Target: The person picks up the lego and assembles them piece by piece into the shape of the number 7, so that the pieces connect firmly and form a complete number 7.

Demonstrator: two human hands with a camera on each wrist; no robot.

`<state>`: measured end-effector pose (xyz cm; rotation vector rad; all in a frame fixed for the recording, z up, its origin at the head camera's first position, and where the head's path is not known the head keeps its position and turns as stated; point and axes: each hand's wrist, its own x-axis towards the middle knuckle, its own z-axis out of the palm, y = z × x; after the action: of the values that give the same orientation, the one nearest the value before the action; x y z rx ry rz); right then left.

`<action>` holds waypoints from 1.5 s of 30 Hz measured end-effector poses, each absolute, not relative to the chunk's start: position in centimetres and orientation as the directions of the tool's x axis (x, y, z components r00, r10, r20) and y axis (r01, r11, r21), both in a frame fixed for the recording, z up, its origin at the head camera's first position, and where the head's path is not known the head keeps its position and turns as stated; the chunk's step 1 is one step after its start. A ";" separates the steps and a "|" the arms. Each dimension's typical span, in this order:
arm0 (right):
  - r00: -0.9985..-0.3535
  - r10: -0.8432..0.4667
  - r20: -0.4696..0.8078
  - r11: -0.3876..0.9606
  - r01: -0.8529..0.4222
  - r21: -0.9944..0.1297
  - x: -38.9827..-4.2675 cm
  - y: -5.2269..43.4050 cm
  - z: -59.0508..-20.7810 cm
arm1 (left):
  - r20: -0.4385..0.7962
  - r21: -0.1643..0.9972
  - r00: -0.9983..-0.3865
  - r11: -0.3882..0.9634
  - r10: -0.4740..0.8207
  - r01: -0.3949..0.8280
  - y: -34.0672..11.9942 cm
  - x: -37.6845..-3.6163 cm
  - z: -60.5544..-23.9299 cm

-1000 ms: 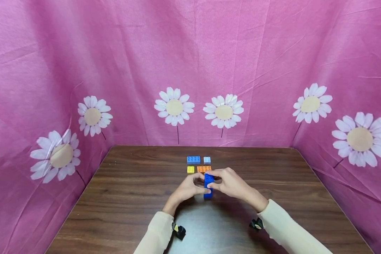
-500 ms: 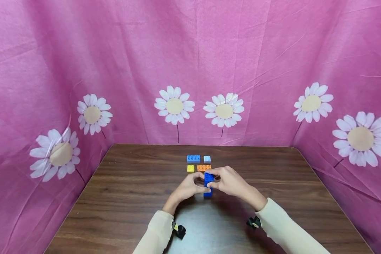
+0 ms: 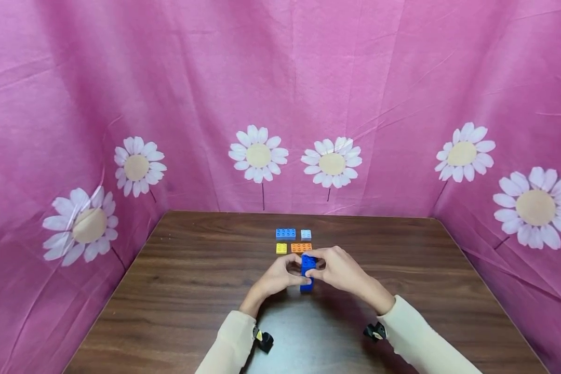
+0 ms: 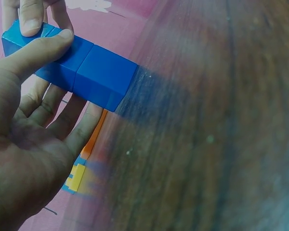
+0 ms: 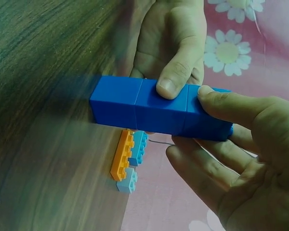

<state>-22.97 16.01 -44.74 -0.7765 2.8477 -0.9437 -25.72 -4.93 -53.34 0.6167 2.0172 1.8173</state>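
Three dark blue toy bricks form a stack (image 3: 308,263) standing upright on the wooden table, one brick on top of another. My left hand (image 3: 278,275) grips it from the left, the thumb pressed on the middle brick (image 5: 151,98). From the other side my right hand (image 3: 341,268) pinches the top brick (image 5: 209,118) between thumb and fingers. The lowest brick (image 4: 108,77) is free of both hands, its base right at the tabletop. Seams between the bricks look tightly joined in both wrist views.
Behind the stack lie a yellow brick (image 3: 281,248) and a longer orange brick (image 3: 301,248). Farther back are a medium-blue brick (image 3: 285,234) and a small light-blue brick (image 3: 306,234). A pink curtain (image 3: 191,104) with printed daisies rises around the table (image 3: 191,280).
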 end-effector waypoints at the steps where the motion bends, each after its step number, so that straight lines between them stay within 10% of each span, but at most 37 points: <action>1: -0.876 -0.470 0.111 0.689 -0.443 -0.573 -22.9 16.0 -44.7 | 0.029 0.993 -0.841 0.080 0.540 0.085 -4.9 -25.7 -53.3; 23: -0.814 -0.564 0.138 0.507 -0.473 -0.720 -27.0 20.1 -43.8 | 0.055 0.981 -0.845 0.132 0.531 0.146 -4.9 -25.3 -52.8; 45: -0.808 -0.565 0.167 0.719 -0.581 -0.382 -30.0 17.5 -51.1 | 0.071 0.974 -0.843 0.147 0.533 0.175 -4.9 -25.2 -52.9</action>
<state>-29.98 17.48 -51.15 -0.9826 2.9476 -0.6762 -25.21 -4.89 -52.86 0.6849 2.1379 1.7499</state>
